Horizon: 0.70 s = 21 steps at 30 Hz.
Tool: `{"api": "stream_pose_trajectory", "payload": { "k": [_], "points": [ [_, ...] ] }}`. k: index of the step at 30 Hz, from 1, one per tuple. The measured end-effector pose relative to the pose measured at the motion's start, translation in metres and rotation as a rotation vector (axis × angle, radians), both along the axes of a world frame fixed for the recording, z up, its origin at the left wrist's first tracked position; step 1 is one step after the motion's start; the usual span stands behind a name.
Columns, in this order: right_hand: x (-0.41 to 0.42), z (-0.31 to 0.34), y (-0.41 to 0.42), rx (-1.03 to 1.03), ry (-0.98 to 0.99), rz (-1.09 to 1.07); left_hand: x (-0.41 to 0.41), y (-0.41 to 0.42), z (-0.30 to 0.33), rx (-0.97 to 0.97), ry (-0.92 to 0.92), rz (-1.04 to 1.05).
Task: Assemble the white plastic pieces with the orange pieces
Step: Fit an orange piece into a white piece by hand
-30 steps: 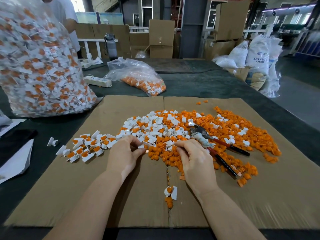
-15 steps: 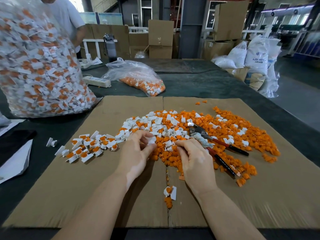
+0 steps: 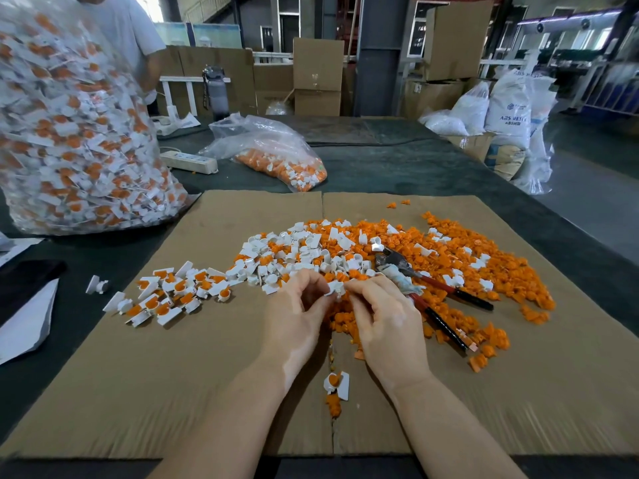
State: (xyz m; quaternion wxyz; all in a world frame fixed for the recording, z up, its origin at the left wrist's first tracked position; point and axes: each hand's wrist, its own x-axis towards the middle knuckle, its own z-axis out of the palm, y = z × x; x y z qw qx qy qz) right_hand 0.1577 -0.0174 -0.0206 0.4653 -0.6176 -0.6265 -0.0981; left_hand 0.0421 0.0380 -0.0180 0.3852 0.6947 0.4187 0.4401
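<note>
A heap of loose white plastic pieces point(image 3: 294, 252) lies mixed with orange pieces point(image 3: 460, 261) on a brown cardboard sheet point(image 3: 173, 375). My left hand point(image 3: 297, 318) and my right hand point(image 3: 387, 323) meet at the heap's near edge. Both pinch one small white piece point(image 3: 335, 288) between their fingertips. What else my right hand holds is hidden by its fingers. A row of assembled white-and-orange pieces point(image 3: 169, 293) lies to the left. One assembled piece point(image 3: 337, 383) sits between my wrists.
Red-handled pliers point(image 3: 432, 292) lie on the orange pieces just right of my right hand. A big clear bag of assembled pieces point(image 3: 76, 133) stands at far left, a smaller bag point(image 3: 276, 157) and a power strip point(image 3: 188, 161) behind. A person in a white shirt point(image 3: 128, 32) stands beyond.
My left hand moved right from the assembled row to meet my right hand. Both now pinch a white piece together at the heap's edge.
</note>
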Motion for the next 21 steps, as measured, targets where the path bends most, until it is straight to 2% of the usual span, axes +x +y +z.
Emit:
{"api": "stream_pose_trajectory", "payload": {
  "k": [7, 10, 14, 21],
  "points": [
    [-0.0006, -0.0001, 0.001, 0.008, -0.006, -0.019, -0.0013, -0.003, 0.0002, -0.042, -0.098, 0.008],
    [-0.0007, 0.0001, 0.0001, 0.009, 0.049, -0.038, -0.0009, -0.0018, -0.0009, -0.107, -0.198, 0.039],
    [0.0002, 0.0013, -0.0027, 0.011, 0.117, -0.041, -0.0015, -0.0019, -0.0015, -0.035, -0.082, 0.048],
    [-0.0016, -0.0004, -0.0021, -0.049, 0.07, -0.048, -0.0028, -0.0026, -0.0025, -0.036, -0.072, 0.044]
  ]
}}
